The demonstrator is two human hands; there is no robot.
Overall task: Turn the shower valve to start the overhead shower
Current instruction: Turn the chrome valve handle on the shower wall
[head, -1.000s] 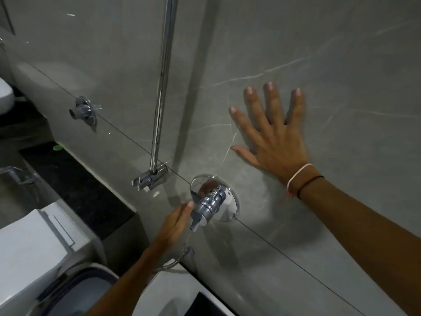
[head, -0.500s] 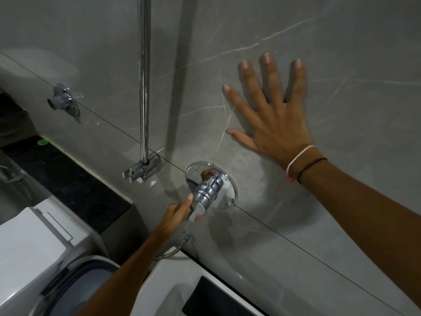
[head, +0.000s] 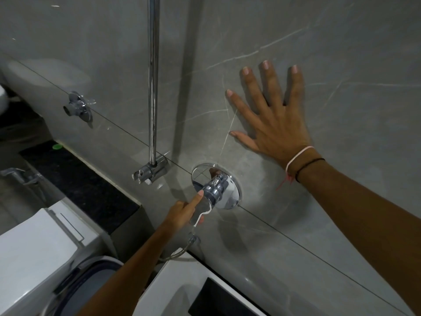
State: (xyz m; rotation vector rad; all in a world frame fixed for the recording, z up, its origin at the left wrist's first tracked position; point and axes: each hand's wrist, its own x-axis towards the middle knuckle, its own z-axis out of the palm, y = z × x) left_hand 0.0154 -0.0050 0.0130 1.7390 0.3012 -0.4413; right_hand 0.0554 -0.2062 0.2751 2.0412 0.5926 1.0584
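Up comes the left hand [head: 182, 213], fingers clamped on the valve [head: 215, 189] lever low on the wall [head: 341, 53], right hand [head: 271, 124] splayed flat beyond — best a slow, steady swing, thumb underneath.

The shower valve [head: 216, 187] and its round backplate [head: 232, 197] are polished chrome, mirror-bright enough to reflect the left hand [head: 184, 213], and the riser pipe [head: 153, 76] and its wall bracket [head: 151, 171] have the same glossy metal finish. The wall [head: 341, 65] is smooth grey stone-look tile with pale veins and a soft sheen, while the ledge [head: 75, 179] below looks like dark speckled stone. The toilet cistern [head: 34, 247] is glossy white, and thin pink and black cords [head: 298, 165] circle the right wrist.
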